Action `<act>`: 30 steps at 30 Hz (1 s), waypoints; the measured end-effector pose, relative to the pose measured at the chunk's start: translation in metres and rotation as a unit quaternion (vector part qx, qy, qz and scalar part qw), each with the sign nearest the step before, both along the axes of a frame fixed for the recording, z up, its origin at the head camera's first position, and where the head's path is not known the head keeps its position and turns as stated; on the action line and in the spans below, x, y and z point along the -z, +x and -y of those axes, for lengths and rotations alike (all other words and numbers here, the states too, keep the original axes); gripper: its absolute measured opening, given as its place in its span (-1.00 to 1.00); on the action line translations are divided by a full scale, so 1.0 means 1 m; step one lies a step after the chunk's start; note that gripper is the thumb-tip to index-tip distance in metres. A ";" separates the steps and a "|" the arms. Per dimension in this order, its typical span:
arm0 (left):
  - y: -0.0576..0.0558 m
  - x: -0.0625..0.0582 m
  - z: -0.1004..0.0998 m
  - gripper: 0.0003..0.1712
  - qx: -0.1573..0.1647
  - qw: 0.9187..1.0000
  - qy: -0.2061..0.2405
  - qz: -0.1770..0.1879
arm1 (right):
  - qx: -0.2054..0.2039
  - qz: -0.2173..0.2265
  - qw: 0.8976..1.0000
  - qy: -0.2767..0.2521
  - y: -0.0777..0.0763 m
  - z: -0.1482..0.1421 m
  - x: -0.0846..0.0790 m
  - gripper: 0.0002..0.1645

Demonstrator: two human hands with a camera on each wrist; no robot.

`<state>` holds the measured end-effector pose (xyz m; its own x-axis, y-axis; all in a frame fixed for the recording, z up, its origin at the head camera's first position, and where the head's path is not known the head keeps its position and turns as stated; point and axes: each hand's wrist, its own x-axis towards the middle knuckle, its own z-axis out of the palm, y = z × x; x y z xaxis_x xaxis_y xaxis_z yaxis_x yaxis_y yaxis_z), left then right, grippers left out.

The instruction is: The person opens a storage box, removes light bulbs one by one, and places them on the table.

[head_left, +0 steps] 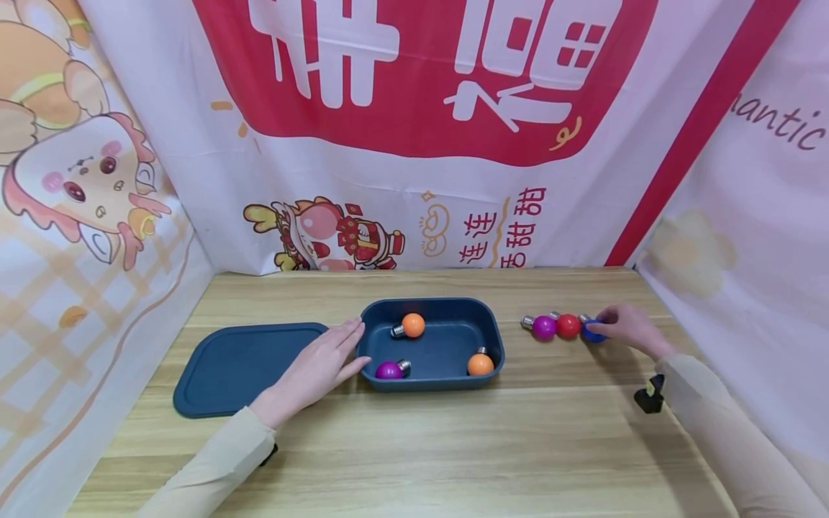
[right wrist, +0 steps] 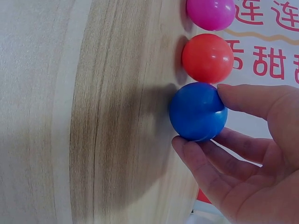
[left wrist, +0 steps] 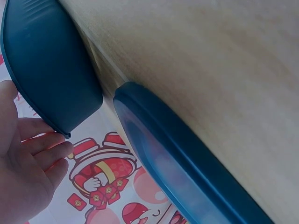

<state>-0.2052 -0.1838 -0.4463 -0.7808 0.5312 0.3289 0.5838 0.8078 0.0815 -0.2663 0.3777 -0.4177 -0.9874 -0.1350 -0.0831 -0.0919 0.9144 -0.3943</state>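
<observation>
Fingers [right wrist: 203,168] of the right hand [head_left: 631,331] are pinching the blue bulb [right wrist: 196,112]; red bulb [head_left: 569,326] and purple bulb [head_left: 545,328] are lying just leftward of that hand. Farther left, the left hand [head_left: 317,365], loosely extended, is touching the box [head_left: 427,385]. I am judging this grasping, next calling for a lift.

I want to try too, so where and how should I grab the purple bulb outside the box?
Probably the round part of the purple bulb, pinched front and back, coming from above. Its metal base points left and the red bulb sits close on its right, so front and back look freest for fingers.
</observation>
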 end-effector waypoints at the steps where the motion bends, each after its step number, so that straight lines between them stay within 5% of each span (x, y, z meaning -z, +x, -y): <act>1: 0.000 0.000 0.000 -0.26 0.000 1.000 0.000 0.000 | 0.001 0.002 1.000 -0.001 0.000 0.000 0.000 -0.49; 30: 0.000 -0.002 -0.001 -0.25 0.004 1.000 0.000 -0.003 | 0.000 0.000 1.000 0.011 0.001 -0.004 0.000 -0.49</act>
<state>-0.2047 -0.1827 -0.4448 -0.7747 0.5369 0.3340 0.5902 0.8036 0.0773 -0.2651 0.3815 -0.4178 -0.9874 -0.1330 -0.0853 -0.0920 0.9231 -0.3734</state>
